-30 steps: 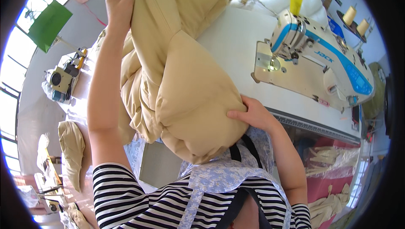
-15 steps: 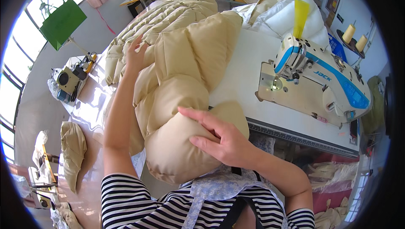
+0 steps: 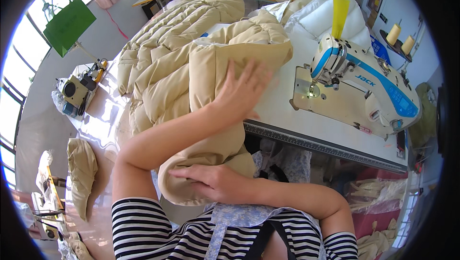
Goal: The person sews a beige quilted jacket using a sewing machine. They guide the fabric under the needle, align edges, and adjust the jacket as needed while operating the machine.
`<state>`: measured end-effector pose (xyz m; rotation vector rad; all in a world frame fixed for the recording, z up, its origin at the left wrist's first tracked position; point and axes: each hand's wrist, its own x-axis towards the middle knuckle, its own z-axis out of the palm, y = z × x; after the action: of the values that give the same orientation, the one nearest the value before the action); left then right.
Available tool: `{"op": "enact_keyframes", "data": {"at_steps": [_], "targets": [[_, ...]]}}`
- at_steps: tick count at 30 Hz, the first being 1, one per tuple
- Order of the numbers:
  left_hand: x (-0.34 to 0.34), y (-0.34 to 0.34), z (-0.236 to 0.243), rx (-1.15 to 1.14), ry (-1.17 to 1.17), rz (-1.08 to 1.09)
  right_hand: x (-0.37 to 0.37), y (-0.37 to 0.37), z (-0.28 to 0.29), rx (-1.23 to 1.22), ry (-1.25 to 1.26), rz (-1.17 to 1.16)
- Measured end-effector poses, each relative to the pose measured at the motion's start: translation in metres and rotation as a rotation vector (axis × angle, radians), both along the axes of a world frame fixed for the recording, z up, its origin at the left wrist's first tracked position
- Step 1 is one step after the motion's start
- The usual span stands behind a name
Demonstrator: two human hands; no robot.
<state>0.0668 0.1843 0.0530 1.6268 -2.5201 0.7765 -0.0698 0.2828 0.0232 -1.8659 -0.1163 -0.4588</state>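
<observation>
A beige quilted puffer garment [image 3: 165, 78] lies bunched over the table and hangs over its near edge toward me. My left hand [image 3: 242, 90] reaches across it to the right, its fingers spread on a smooth panel [image 3: 205, 75] and slightly blurred by motion. Nearer my body, my right hand [image 3: 218, 183] rests on the garment's rounded lower end, fingers stretched out along the cloth. Part of that hand's underside is hidden. White lining shows along the garment's upper fold.
A white and blue sewing machine [image 3: 364, 80] stands to the right on the white tabletop [image 3: 280, 102], with a ruler strip [image 3: 306, 138] along the near edge. White padded pieces [image 3: 330, 15] lie behind it. Thread cones [image 3: 400, 39] stand at far right. A beige scrap [image 3: 81, 173] lies left.
My left hand has swung from the garment's far left side to its right part. My right hand has moved down and left. The garment's panel has been turned and flattened.
</observation>
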Motion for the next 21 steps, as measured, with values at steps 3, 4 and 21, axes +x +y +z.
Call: {"op": "enact_keyframes", "data": {"at_steps": [3,4,21], "targets": [[0.072,-0.042,-0.035,0.115,-0.174,0.423,-0.039,-0.028,0.023,0.188,0.089,-0.201],[0.102,-0.053,-0.029,0.224,-0.047,0.487,-0.058,-0.042,0.039,0.288,0.128,-0.288],[0.378,0.017,-0.065,-0.297,1.796,0.663,-0.079,-0.094,-0.021,-0.325,-0.041,-0.913]]}}
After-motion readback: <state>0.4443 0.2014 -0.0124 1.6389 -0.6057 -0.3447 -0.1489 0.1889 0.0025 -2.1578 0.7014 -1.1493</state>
